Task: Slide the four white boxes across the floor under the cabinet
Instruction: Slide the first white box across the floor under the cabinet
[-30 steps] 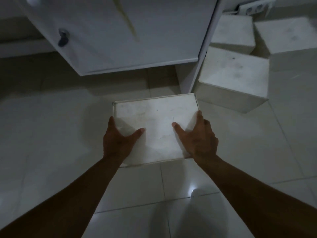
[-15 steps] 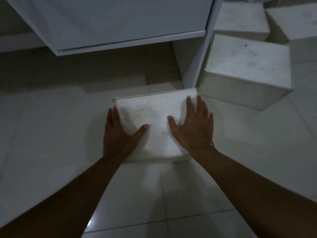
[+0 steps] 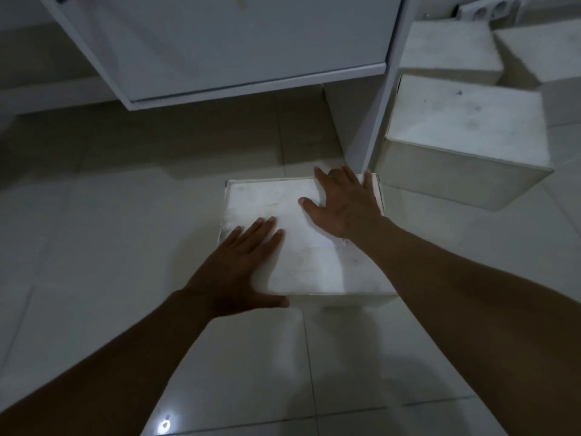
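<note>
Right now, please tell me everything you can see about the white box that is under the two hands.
The white box is a low, closed rectangular box, seemingly cardboard, with a smudged, scuffed top. It sits flat on the tiled floor, in front of the gap under the cabinet, not yet beneath it. The left hand rests on its near left corner, thumb along the front edge; the right hand lies flat on its far right part. It stands apart from the taller boxes at its right.

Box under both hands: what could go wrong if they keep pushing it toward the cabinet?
The box has its far right corner close to the cabinet's side panel; it may catch there. The left hand and right hand lie flat on top, gripping nothing, so they may slip.
</note>
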Tool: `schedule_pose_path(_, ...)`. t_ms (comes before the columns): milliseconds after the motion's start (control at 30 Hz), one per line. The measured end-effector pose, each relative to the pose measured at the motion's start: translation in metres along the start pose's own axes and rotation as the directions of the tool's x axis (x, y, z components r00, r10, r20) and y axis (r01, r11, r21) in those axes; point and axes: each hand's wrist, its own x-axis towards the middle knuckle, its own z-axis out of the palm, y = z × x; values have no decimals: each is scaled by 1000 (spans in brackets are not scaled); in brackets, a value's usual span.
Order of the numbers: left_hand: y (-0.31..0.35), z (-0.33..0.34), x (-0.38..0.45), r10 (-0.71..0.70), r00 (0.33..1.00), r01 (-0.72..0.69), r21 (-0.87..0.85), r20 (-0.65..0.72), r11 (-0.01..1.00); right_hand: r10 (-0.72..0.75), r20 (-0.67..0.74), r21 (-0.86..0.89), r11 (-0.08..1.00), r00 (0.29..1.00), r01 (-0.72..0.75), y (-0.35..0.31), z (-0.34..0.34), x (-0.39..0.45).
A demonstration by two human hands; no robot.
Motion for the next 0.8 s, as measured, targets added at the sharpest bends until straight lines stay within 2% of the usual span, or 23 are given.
schedule_pose_path(100, -15, -10, 2, 2, 1000, -3, 56, 10, 998, 81, -25, -45, 996, 996, -82, 5, -1, -10)
schedule_pose_path(167, -22, -18, 4, -60, 997, 63, 74, -49, 995, 162, -52, -60, 984, 985, -165, 10, -1, -17)
schedule_pose_path(233, -23, -20, 7, -213, 970, 217, 23, -117, 976, 246, -78, -59, 966, 966, -250, 13, -1, -22)
schedule_pose_path(267, -19, -19, 9, -330, 934, 326, -48, -138, 944, 283, -89, -49, 956, 955, -288, 13, -1, -24)
schedule_pose_path(333, -6, -17, 16, -572, 805, 523, -266, -159, 810, 341, -109, -17, 938, 934, -345, 10, 0, -28)
schedule_pose_path(400, 8, -14, 25, -734, 670, 613, -476, -110, 631, 377, -129, -6, 925, 917, -380, 6, 3, -33)
schedule_pose_path(500, 27, -9, 40, -827, 563, 586, -709, 8, 392, 421, -145, -2, 905, 896, -425, 1, 5, -39)
schedule_pose_path(567, 35, -7, 48, -849, 526, 554, -773, 38, 309, 445, -145, 5, 894, 884, -449, -1, 5, -43)
schedule_pose_path(667, 37, -6, 57, -840, 539, 570, -761, 62, 309, 481, -107, 23, 876, 870, -481, -2, 5, -53)
schedule_pose_path(767, 29, -15, 71, -782, 612, 494, -828, 114, 266, 489, -96, 54, 873, 867, -486, 3, 1, -64)
schedule_pose_path(800, 25, -19, 76, -752, 649, 463, -846, 120, 264, 443, -141, 55, 896, 885, -440, 7, -1, -69)
